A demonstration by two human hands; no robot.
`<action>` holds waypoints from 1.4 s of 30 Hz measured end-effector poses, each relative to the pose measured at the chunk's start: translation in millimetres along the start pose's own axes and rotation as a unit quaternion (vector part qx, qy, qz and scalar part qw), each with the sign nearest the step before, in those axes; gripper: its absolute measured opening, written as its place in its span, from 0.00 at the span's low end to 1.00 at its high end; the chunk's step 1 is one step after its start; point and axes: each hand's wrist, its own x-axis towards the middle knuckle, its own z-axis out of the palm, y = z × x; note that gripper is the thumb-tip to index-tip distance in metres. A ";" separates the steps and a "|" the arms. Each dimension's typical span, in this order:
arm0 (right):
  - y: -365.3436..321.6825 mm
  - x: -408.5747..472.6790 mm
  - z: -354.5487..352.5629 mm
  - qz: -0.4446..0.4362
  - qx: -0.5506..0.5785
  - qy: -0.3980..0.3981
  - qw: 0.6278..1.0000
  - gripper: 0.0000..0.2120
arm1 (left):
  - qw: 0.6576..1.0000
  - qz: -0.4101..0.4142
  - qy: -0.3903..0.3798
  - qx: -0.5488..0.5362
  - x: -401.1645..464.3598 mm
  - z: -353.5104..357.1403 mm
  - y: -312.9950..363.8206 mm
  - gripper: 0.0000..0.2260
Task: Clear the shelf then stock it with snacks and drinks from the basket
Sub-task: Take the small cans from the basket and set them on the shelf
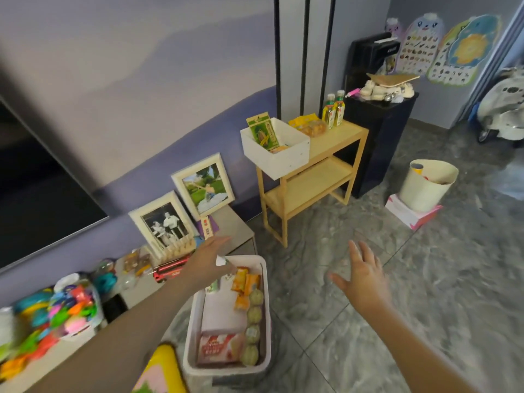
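Both hands are hanging with fingers apart: the left hand [211, 258] over the basket [262, 282] of snacks, the right hand [361, 275] above the floor, holding nothing.

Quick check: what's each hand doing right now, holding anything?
Left hand: open, fingers straight, holding nothing, above the basket.
Right hand: open, fingers spread, holding nothing, over the floor.
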 end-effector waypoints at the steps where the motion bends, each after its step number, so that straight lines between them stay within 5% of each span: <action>1: -4.0 -7.8 6.8 -0.004 -0.001 -0.006 1.000 0.43 | 1.000 -0.012 -0.001 -0.007 -9.7 3.6 -7.9 0.34; 18: -33.3 -64.3 91.9 -0.069 -0.010 -0.077 0.995 0.43 | 0.988 -0.132 -0.024 -0.080 -118.7 116.1 -46.8 0.33; 37: -29.2 -0.6 236.2 -0.152 -0.017 -0.172 0.973 0.45 | 0.977 -0.187 0.010 -0.102 -95.6 262.0 -87.2 0.26; 42: -25.7 16.3 272.3 -0.176 -0.024 -0.210 0.961 0.47 | 0.968 -0.216 0.028 -0.122 -93.5 306.1 -92.3 0.35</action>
